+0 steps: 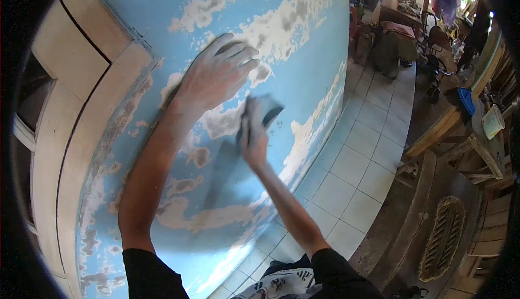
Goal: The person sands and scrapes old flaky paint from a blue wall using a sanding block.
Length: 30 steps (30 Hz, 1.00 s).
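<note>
A blue wall [211,158] with rough white and grey patches of bared plaster fills the middle of the head view. My left hand [219,71], dusted pale grey, rests against it with the fingers stretched out and holds nothing. Lower and to the right, my right hand [252,136] is closed around a dark grey piece of sandpaper [272,113] at the wall's surface. Motion smears this hand and the sheet, and the fingers partly hide the sheet.
A cream wooden frame [81,98] borders the wall on the left. White floor tiles [346,166] run along its foot. Beyond the tiles are an oval mat [442,238], a wooden post [433,133], a blue brush [465,101] and a pale bucket [492,122].
</note>
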### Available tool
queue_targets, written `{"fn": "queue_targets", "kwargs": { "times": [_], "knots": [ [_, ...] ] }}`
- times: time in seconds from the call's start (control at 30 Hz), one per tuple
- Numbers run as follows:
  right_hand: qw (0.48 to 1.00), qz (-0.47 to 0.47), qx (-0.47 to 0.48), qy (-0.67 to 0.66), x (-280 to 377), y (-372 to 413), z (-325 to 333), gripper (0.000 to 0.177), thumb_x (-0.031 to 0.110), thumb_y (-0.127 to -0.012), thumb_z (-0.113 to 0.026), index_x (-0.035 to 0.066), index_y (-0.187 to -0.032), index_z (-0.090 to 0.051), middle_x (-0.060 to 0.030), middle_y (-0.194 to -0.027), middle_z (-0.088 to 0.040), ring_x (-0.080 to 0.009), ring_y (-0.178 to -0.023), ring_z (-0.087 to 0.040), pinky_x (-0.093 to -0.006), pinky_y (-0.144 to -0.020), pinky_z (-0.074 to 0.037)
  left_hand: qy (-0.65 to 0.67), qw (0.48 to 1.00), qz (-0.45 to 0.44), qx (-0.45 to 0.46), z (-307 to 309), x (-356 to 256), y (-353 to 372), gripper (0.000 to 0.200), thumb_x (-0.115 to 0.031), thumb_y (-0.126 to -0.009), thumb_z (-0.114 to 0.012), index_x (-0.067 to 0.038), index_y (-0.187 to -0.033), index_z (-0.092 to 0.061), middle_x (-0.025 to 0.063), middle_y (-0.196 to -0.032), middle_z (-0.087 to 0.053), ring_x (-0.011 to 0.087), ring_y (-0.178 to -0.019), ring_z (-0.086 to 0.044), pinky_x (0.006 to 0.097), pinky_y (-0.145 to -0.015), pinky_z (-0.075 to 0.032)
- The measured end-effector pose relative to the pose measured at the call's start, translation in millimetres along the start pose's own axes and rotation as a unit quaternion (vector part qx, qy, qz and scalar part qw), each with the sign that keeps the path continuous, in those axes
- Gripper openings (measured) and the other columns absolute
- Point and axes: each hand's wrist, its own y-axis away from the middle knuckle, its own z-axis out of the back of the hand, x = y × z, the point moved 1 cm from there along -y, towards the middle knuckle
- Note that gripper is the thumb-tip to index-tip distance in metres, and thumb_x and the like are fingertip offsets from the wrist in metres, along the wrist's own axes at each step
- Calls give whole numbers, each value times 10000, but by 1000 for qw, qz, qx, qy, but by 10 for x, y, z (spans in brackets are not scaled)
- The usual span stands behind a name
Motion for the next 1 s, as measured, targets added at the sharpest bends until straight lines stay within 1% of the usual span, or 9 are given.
{"fn": "queue_targets", "kwargs": {
  "times": [0.17,0.3,0.43,0.5,0.57,0.63,0.73,0.93,1.0],
  "knots": [
    [986,-110,-107,-73,-339,-972,146,450,121,-991,-394,-28,-1414,-347,-197,-1445,-399,-346,-1365,-328,-510,-1146,-28,4,1000,6,4,-5,0,-11,317,-192,-855,-622,-124,-1164,-599,8,-1271,-552,158,-1241,-457,381,-1136,-263],
    [999,-26,20,-37,-76,-97,45,561,190,-981,-464,-68,-1436,-259,-265,-1502,-243,-414,-1418,-157,-437,-1151,-141,20,1000,9,17,4,-13,-11,315,-186,-854,-625,-130,-1163,-601,5,-1277,-547,161,-1245,-454,375,-1139,-260],
    [991,39,123,-27,87,334,35,650,220,-942,-472,-77,-1450,-193,-313,-1499,-186,-501,-1392,-133,-521,-1142,-130,11,1000,0,18,72,-17,-7,328,-187,-840,-635,-134,-1162,-605,4,-1285,-548,162,-1252,-448,370,-1139,-260],
    [993,42,96,61,-112,20,-48,620,257,-974,-409,-74,-1451,-192,-322,-1497,-178,-507,-1381,-152,-518,-1143,-133,32,999,8,7,129,-8,13,339,-182,-830,-635,-138,-1165,-607,11,-1301,-543,157,-1262,-442,371,-1140,-261],
    [998,-30,-54,27,-306,-938,48,591,258,-996,-366,-71,-1454,-187,-312,-1502,-173,-483,-1386,-155,-505,-1149,-120,37,999,11,-1,164,46,2,340,-172,-829,-631,-138,-1167,-607,9,-1310,-538,153,-1267,-438,373,-1140,-261],
    [980,15,-50,191,-863,-1391,12,568,249,-1010,-337,-68,-1456,-184,-282,-1517,-170,-438,-1408,-135,-478,-1157,-100,46,999,20,-5,188,83,-10,342,-163,-829,-627,-138,-1169,-607,8,-1318,-534,150,-1272,-434,375,-1141,-261],
    [993,-72,-90,-22,-313,-1366,118,570,227,-1005,-346,-78,-1453,-172,-284,-1522,-143,-435,-1412,-121,-482,-1160,-71,57,998,38,-15,179,130,-20,325,-164,-852,-603,-142,-1177,-601,-3,-1318,-535,150,-1274,-434,382,-1139,-260],
    [959,223,176,9,368,549,-278,636,201,-905,-474,-97,-1423,-256,-300,-1501,-198,-446,-1417,-106,-560,-1139,-49,48,997,47,-27,226,196,-31,319,-180,-888,-563,-154,-1206,-581,-16,-1335,-523,142,-1275,-437,389,-1132,-260],
    [947,270,156,71,58,434,-355,611,203,-917,-464,-90,-1419,-274,-293,-1498,-213,-424,-1419,-125,-549,-1141,-69,47,997,43,-49,241,241,-30,321,-182,-892,-562,-155,-1212,-579,-18,-1337,-521,133,-1265,-444,381,-1128,-264]
  ]
}}
